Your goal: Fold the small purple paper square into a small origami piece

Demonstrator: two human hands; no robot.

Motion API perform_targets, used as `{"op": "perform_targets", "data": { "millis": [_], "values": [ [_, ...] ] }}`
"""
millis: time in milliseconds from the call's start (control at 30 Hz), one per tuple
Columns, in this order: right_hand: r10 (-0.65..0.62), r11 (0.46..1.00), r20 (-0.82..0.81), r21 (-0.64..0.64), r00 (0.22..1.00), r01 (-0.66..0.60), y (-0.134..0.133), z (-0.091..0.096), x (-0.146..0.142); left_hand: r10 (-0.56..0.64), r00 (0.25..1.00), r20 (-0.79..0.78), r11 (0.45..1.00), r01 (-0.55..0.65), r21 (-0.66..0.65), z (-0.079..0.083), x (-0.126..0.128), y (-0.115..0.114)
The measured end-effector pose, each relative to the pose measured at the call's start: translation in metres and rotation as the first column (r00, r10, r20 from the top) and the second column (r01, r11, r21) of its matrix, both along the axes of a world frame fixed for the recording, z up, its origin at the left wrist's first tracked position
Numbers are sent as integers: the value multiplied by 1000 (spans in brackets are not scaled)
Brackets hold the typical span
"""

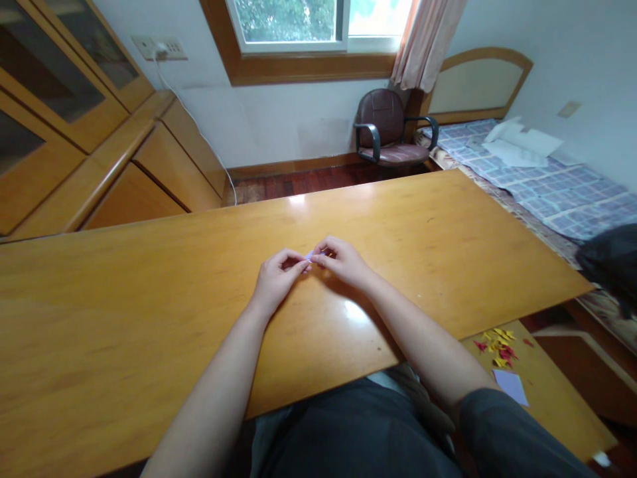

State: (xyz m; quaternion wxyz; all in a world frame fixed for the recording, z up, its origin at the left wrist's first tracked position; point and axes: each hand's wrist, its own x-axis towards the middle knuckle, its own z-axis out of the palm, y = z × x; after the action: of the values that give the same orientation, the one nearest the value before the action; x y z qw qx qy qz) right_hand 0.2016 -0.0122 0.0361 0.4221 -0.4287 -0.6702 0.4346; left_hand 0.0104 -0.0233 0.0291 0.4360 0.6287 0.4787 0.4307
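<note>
Head view, the only one: both hands work over the wooden table [174,299], near its middle and in front of the torso; the left hand [277,275] has thumb and forefinger narrowed to a pinch on a small piece of purple paper [309,255]; the right hand [344,263] pinches the same piece from the other side, its thumb and forefinger closed on it; fingertip grips at both ends presumably suit so small a thing, steadying it while leaving the palms out of the way; the purple paper sits between the two sets of fingertips, just above the tabletop; it looks pale violet, small, perhaps folded, though fingers cover most of it and its exact shape cannot be told; on a lower board [562,398] by the right elbow lie yellow pieces [500,362] and red pieces [506,352], pointed and loosely heaped; a flat purple square [510,387] lies near them, probably placed there for easy reach.
</note>
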Motion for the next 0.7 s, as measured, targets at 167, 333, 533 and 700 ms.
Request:
{"op": "perform_targets", "data": {
  "millis": [167,333,533,700],
  "values": [
    [34,997,-122,-70,992,-42,0,-2,1,30,999,13,999,-29,-20,-1,-1,1],
    [-22,989,-310,-148,950,-25,1,-6,1,92,996,18,996,-92,3,1,-1,0],
    [-34,964,-452,-249,891,-90,1,-10,-3,135,990,40,988,-138,76,2,-1,0],
    [3,966,-473,-227,881,-125,2,-14,-10,95,995,4,989,-95,111,0,0,-1]
  ]
}}
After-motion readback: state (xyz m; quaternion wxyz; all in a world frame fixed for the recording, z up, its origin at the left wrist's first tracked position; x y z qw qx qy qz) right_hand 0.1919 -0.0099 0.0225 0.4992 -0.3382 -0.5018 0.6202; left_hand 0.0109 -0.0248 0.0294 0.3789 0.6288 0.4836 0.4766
